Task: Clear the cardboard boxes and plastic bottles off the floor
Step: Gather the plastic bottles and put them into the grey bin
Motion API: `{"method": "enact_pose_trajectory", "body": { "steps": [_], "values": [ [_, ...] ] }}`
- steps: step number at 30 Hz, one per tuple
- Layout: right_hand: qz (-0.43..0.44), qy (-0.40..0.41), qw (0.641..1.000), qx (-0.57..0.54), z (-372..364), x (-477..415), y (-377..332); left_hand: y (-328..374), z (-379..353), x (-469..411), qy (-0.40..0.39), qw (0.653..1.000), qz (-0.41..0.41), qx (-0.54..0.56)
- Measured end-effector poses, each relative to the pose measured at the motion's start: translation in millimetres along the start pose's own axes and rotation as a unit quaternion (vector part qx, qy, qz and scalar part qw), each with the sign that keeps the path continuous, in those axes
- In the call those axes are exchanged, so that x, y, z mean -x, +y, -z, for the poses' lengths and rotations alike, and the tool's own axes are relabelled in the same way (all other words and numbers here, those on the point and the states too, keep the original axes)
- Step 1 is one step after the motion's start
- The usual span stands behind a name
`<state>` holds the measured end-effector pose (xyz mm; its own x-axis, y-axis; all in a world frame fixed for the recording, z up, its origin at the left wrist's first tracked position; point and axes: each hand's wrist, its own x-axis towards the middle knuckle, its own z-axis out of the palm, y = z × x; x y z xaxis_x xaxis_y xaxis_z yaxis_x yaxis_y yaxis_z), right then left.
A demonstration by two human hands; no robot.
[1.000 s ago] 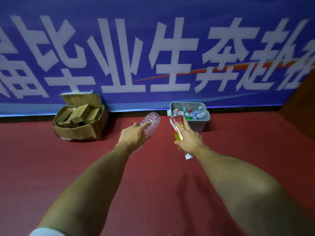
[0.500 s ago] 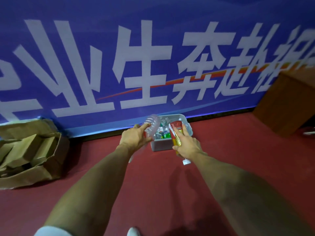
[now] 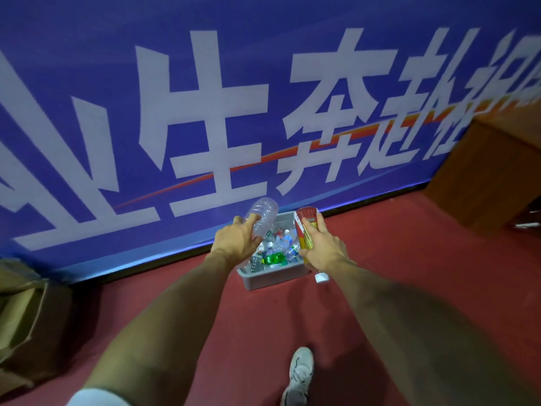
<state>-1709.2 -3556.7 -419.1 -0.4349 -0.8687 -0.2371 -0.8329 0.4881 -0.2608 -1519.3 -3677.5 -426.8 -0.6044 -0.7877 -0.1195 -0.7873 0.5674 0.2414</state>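
Left hand (image 3: 237,241) grips a clear plastic bottle (image 3: 263,213), right hand (image 3: 323,250) a red-labelled bottle (image 3: 306,230), both over the grey bin (image 3: 272,280) by the far banner (image 3: 87,83); best lower them before letting go, it looks full.

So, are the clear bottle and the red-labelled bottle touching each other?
Apart. The head view shows the clear bottle in the left hand and the red-labelled bottle in the right hand, with the grey bin showing between them.

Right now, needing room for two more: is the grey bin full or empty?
Partly full: loose bottles cover the grey bin's floor, below its near rim.
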Motion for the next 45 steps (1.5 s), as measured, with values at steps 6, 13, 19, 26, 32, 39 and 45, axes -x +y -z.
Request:
{"method": "enact_pose_trajectory", "body": {
  "steps": [6, 13, 19, 26, 32, 39, 45],
  "values": [
    [0.035, -0.021, 0.999, -0.018, 26.0, -113.6, 22.1, 13.2, -7.7, -92.0, -0.005, 0.999, 0.048, 0.005],
    [0.031, -0.040, 0.999, -0.019, 50.6, -197.9, 38.2, 34.2, -7.4, -173.5, -0.020, 0.998, 0.048, 0.028],
    [0.020, -0.060, 0.997, -0.038, 40.5, -243.1, 37.2, 18.8, -9.8, -225.1, -0.027, 0.998, 0.039, 0.043],
    [-0.018, -0.070, 0.997, -0.021, 21.2, -294.6, 31.9, -8.8, -28.2, -277.5, -0.002, 0.990, 0.020, 0.139],
    [-0.040, -0.074, 0.995, -0.050, -3.8, -354.0, 31.5, -34.0, -65.8, -318.2, -0.050, 0.988, 0.033, 0.145],
    [-0.042, -0.101, 0.994, 0.003, -107.1, -421.4, 82.6, -62.7, -173.0, -369.0, -0.033, 0.982, 0.059, 0.174],
    [-0.028, -0.088, 0.996, 0.006, -239.4, -484.4, 129.9, -91.3, -319.5, -415.0, -0.048, 0.982, 0.054, 0.174]
  ]
}}
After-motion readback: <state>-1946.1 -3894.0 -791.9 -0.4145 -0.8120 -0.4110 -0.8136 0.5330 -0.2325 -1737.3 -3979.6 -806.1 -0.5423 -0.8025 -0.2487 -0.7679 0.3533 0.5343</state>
